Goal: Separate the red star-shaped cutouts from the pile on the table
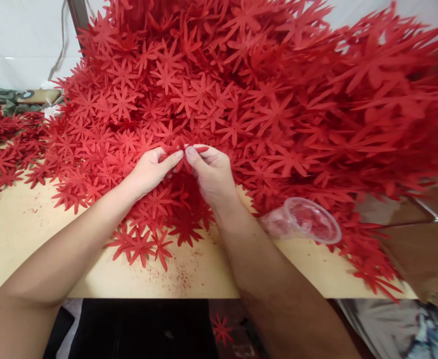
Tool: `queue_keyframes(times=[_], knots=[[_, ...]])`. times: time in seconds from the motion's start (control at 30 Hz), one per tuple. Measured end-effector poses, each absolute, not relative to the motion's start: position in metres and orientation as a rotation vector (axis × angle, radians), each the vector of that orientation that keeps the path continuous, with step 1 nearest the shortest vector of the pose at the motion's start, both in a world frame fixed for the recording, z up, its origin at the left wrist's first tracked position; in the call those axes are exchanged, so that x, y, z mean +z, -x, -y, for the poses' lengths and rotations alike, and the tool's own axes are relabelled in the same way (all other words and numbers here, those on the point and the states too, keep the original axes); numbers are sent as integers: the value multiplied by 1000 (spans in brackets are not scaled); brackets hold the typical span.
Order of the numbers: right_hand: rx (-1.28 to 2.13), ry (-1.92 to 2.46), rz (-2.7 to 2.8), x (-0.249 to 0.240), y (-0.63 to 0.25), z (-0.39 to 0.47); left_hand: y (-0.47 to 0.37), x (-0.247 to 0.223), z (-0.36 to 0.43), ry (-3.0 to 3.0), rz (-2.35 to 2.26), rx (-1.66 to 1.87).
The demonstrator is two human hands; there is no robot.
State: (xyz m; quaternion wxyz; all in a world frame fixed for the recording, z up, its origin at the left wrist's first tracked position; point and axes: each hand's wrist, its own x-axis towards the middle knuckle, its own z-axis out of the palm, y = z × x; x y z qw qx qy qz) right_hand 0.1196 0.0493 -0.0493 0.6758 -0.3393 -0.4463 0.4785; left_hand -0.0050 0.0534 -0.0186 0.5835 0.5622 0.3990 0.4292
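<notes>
Both hands meet in front of a big heap of red flower-shaped cutouts point(200, 92), each with several narrow petals. My left hand point(155, 167) pinches a red flower cutout point(179, 148) between thumb and fingers. From the other side, my right hand point(211, 169) grips the same cutout, thumb tip close to the left thumb. One petal sticks out past the right thumb; the rest is partly covered by fingers. More loose cutouts point(140, 247) lie on the table just below the hands.
A clear plastic cup point(312, 219) lies on its side right of my forearm. Red crumbs point(183, 274) are scattered on the pale table point(24, 249). A cardboard box point(421, 239) stands at the right. One red cutout point(222, 329) is below the table edge.
</notes>
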Motion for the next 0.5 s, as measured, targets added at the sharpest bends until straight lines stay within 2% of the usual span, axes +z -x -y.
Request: queue_keyframes(times=[0.5], knots=[[821,920,757,-51,-136,-62,5,-12,-53,-1187,-1059,1065]])
